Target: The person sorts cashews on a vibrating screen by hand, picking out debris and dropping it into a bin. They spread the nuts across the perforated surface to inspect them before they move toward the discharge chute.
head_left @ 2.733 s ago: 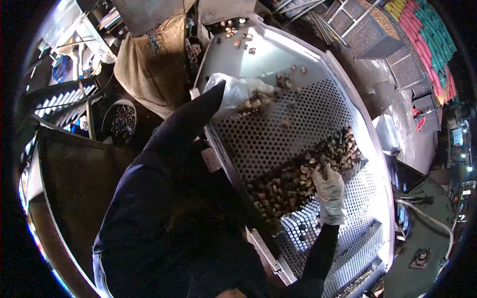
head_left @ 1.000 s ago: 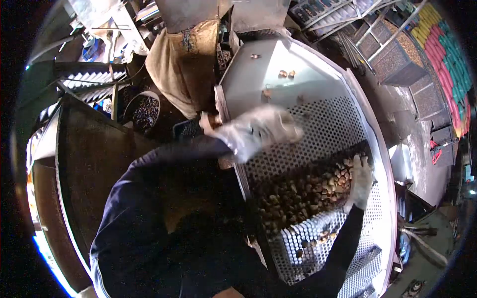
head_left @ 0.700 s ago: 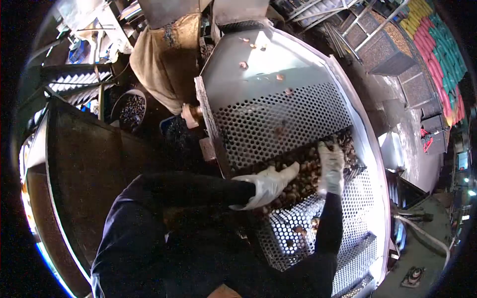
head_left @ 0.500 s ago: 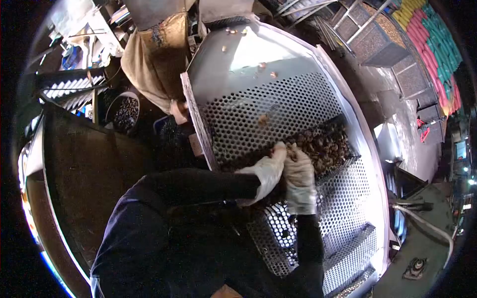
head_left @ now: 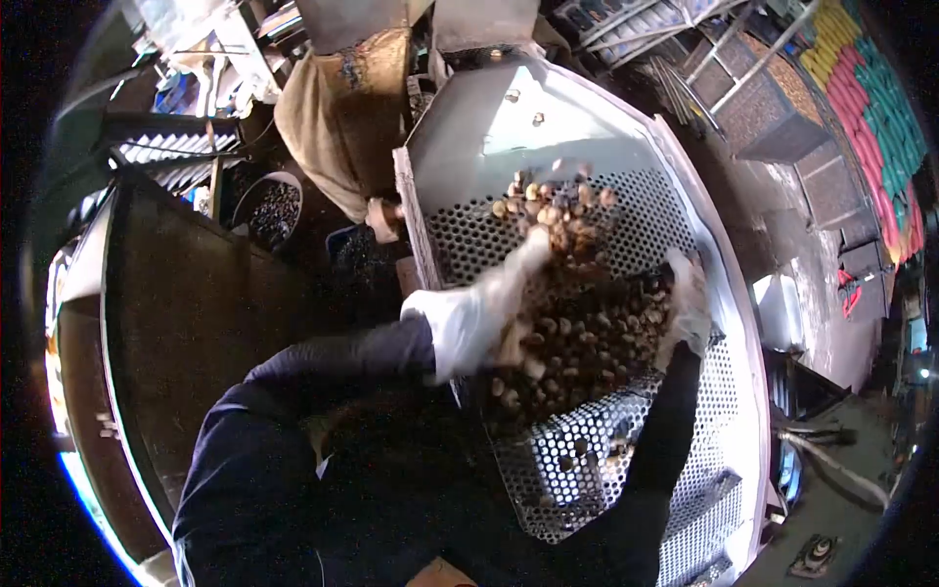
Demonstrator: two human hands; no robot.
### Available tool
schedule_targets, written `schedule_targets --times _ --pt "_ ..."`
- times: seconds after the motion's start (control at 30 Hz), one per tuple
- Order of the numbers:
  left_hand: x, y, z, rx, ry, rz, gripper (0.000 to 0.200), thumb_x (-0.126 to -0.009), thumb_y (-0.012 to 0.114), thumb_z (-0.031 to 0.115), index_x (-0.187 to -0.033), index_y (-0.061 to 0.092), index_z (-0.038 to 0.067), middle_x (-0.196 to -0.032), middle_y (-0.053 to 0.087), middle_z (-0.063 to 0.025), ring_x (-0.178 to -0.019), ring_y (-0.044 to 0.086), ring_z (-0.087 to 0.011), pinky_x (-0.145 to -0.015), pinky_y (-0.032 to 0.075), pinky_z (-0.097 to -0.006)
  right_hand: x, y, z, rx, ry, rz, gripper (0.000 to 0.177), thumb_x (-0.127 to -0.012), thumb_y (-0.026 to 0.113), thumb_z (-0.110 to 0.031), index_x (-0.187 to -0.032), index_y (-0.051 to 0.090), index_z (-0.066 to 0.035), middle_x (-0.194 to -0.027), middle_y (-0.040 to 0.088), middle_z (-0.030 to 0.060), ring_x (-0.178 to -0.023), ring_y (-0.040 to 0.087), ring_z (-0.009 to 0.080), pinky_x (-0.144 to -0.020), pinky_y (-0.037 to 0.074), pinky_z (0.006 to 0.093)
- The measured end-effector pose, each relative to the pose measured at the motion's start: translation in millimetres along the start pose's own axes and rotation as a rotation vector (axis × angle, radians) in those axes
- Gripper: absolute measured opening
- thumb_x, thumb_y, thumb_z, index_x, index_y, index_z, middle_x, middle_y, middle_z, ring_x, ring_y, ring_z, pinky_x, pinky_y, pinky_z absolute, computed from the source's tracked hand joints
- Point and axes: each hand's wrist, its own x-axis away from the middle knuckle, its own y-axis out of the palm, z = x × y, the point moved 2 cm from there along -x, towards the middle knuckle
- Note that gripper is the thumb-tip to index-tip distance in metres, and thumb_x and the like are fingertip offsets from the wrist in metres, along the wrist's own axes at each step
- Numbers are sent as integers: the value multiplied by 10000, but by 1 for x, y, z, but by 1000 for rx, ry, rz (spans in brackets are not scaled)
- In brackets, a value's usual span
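A pile of brown, rounded pieces that look like nuts in shell (head_left: 577,342) lies on a perforated metal tray (head_left: 636,201). My left hand (head_left: 484,303), in a pale glove and blurred by motion, is at the pile's left side with fingers apart. Loose nuts are scattered just beyond its fingertips, some blurred as they move. At the pile's right edge is my right hand (head_left: 688,303), also gloved, its fingers stretched out beside the tray's side wall. Neither hand visibly grips anything. The left palm is partly hidden.
Stepped perforated sections continue down the tray near my body. Left of it hang burlap cloth (head_left: 337,117) and a bucket of dark pieces (head_left: 272,210). Filled bins (head_left: 782,112) and stacked coloured sacks (head_left: 871,127) stand at the right.
My hands were close together at the pile and have moved apart, left hand leftward, right hand rightward. The nuts have spread toward me and up the tray. The view has shifted slightly.
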Motion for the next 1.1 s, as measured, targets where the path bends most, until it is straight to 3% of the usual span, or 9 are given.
schedule_targets --times 0.13,0.33,0.47,0.57,0.7,0.8,0.83,0.97,1.1 --pt "-16 -26 -87 873 -395 312 997 -1061 480 801 -1773 300 128 -1823 346 -125 -1679 301 -315 -1370 261 -490 -26 -12 61 172 96 63 692 -1027 735 -367 -1568 547 24 -1490 640 194 -1264 661 294 -1112 529 408" --pt "-55 8 -103 -169 -318 436 837 -1125 460 629 -1716 394 40 -1757 439 -167 -1593 435 -360 -1325 332 -481 39 46 144 -105 -644 -387 470 -1079 689 -148 -1520 554 -52 -1377 676 162 -1161 702 251 -1007 608 372" --pt "-65 2 -111 -117 -214 568 675 -1194 431 445 -1669 453 -34 -1692 522 -195 -1533 535 -329 -1285 414 -400 144 86 20 271 -164 -281 265 -1113 697 -169 -1286 696 31 -1061 762 168 -914 729 234 -839 608 338" --pt "-61 -4 -111 49 -140 622 676 -1191 425 471 -1648 489 -23 -1647 572 -190 -1485 584 -321 -1252 459 -415 135 113 62 -15 -179 -306 444 -1094 682 -368 -1383 702 -31 -1260 773 239 -1083 778 388 -907 631 435" --pt "-68 -2 -77 435 48 460 759 -1152 428 616 -1630 532 35 -1589 630 -167 -1419 634 -320 -1204 507 -485 104 104 12 156 -327 -528 508 -1146 536 -439 -1486 651 -79 -1495 664 246 -1217 744 317 -1055 611 459" --pt "-66 3 -34 674 216 92 824 -1122 429 724 -1617 563 79 -1545 673 -150 -1370 671 -319 -1167 544 -537 23 97 21 -325 115 -410 434 -1134 562 -452 -1230 683 -47 -1079 754 84 -964 753 182 -703 608 346" --pt "-58 10 -22 635 245 61 846 -1112 430 760 -1613 574 94 -1531 687 -145 -1353 684 -319 -1155 556 -555 62 74 -53 -153 286 -194 735 -1106 617 -532 -1623 549 -15 -1638 579 193 -1489 552 302 -1247 422 414" --pt "-11 10 -25 297 59 163 1024 -1012 451 894 -1656 506 101 -1607 620 -162 -1377 670 -352 -1017 600 -528 42 31 -26 -41 6 -65 768 -1137 551 -466 -1695 378 33 -1752 378 303 -1604 435 364 -1326 356 497" --pt "-18 -1 -81 136 -171 331 899 -1086 478 747 -1707 431 99 -1758 443 -160 -1573 458 -316 -1251 408 -476 18 27 48 530 168 -191 700 -1167 484 -523 -1671 449 -39 -1590 575 291 -1465 609 373 -1203 531 484"
